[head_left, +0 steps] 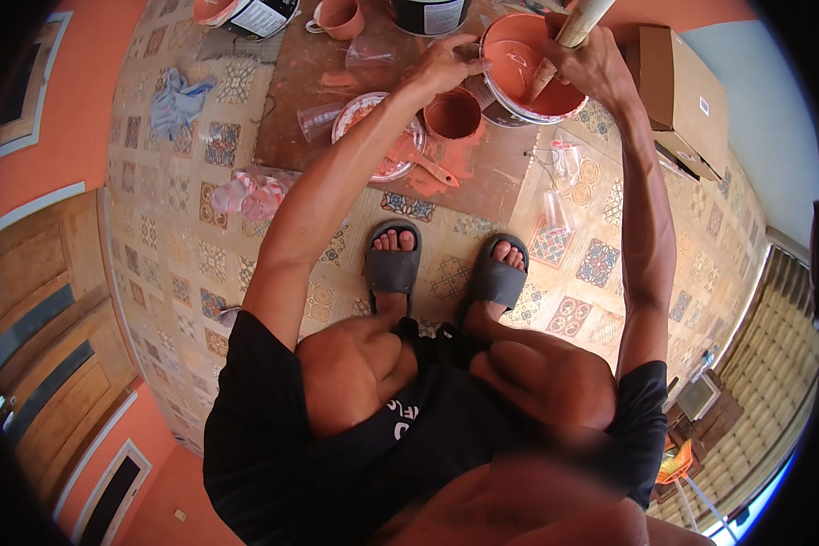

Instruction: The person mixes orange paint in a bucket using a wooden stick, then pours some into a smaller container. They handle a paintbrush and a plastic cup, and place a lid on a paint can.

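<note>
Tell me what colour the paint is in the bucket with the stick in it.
Reddish orange: the paint shows best in the head view.

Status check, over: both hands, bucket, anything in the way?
Right hand gripping wooden stick, lower end inside bucket. Left hand at bucket's rim. Orange paint inside. Mouth uncovered; small orange container close on its left.

A brown cardboard box (687, 105) stands on the patterned beige tile floor (596, 264), with a pale bluish-white wall (769, 109) to its right. Well left of the box lies a crumpled grey-blue cloth (180, 102). Farther left than the cloth and nearer the viewer than the box is a brown panelled wooden door (41, 300). A yellowish slatted blind (778, 355) hangs to the box's right, also nearer the viewer.
</note>
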Demonstrator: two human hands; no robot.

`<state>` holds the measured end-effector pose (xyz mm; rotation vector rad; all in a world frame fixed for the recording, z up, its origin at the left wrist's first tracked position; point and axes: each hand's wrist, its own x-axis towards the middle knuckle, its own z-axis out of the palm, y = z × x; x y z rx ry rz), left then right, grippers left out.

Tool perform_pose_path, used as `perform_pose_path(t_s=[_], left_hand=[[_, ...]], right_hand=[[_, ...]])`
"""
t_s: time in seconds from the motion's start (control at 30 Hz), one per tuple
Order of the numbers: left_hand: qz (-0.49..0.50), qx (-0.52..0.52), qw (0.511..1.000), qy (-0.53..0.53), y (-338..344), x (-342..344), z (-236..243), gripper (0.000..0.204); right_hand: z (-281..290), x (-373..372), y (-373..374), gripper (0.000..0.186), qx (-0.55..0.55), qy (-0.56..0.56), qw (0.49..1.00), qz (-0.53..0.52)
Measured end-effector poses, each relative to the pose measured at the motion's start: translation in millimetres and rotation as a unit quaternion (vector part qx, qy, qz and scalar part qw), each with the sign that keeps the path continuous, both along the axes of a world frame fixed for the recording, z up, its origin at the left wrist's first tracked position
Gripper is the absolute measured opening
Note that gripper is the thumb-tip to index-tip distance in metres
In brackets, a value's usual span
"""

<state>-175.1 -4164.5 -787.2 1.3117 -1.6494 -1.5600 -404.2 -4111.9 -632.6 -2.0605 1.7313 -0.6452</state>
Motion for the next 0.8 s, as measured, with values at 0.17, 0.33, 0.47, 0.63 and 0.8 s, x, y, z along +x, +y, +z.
perform_pose_path(t_s=[0.17, 0.33, 0.47, 0.63, 0.8], left_hand=[[-0.002, 0.005, 1.0, 0.025, -2, -1, -3, 0.079], [0.008, -0.006, 1.0, 0.002, 2, 0, 2, 0.079], [0.002, 0.002, 1.0, 0.023, 1, 0, 3, 0.078], [0.001, -0.004, 1.0, -0.004, 1, 0, 1, 0.078], [0.002, 0.017, 1.0, 0.011, 1, 0, 5, 0.08]], right_hand=[[-3, -3, -6, 0.016, -0.023, -0.208, 0.976, -0.054], [-4, -12, -2, 0.021, 0.049, -0.063, 0.993, -0.092], [-18, -11, -4, 0.016, 0.049, -0.241, 0.966, -0.075], [-16, -13, -5, 0.023, -0.02, -0.092, 0.991, -0.094], [-2, -7, -2, 0.025, 0.082, -0.119, 0.983, -0.113]])
